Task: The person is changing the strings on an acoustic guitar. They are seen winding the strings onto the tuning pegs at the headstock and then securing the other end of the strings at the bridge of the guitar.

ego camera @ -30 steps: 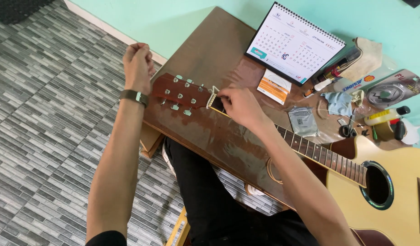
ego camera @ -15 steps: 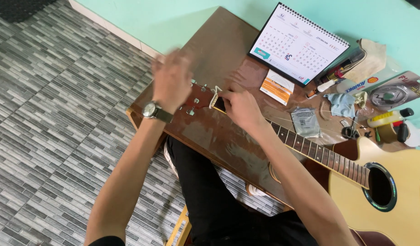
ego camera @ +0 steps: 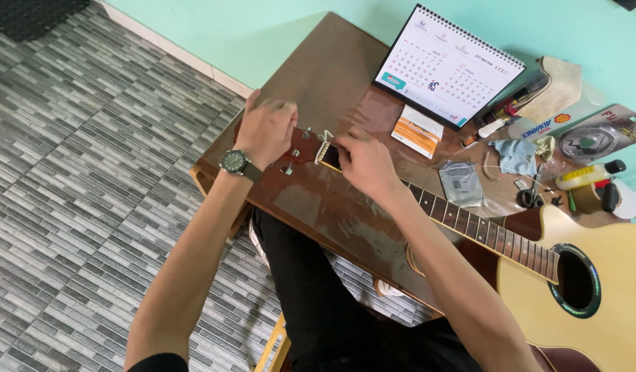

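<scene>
An acoustic guitar lies across a brown wooden table (ego camera: pixel 331 76), its pale body (ego camera: pixel 607 317) at the right and its reddish headstock (ego camera: pixel 300 148) toward the left. My left hand (ego camera: pixel 266 131), with a watch on the wrist, rests on top of the headstock over the tuning pegs, fingers curled. My right hand (ego camera: pixel 362 162) presses down on the neck by the nut, fingertips pinched at the strings there. Whether a string is held between the fingers cannot be made out. The fretboard (ego camera: pixel 483 234) runs right to the sound hole (ego camera: pixel 573 281).
A desk calendar (ego camera: pixel 449 65) stands at the table's back. Beside it lie an orange-and-white card (ego camera: pixel 418 131), a small clear packet (ego camera: pixel 461 182), a blue cloth (ego camera: pixel 516 155), pens, a yellow bottle (ego camera: pixel 583 176) and small tools. Grey tiled floor lies at the left; my dark-trousered legs are below.
My left hand has moved from beyond the headstock's far end onto the top of the headstock. My right hand stays at the nut. The view has shifted slightly.
</scene>
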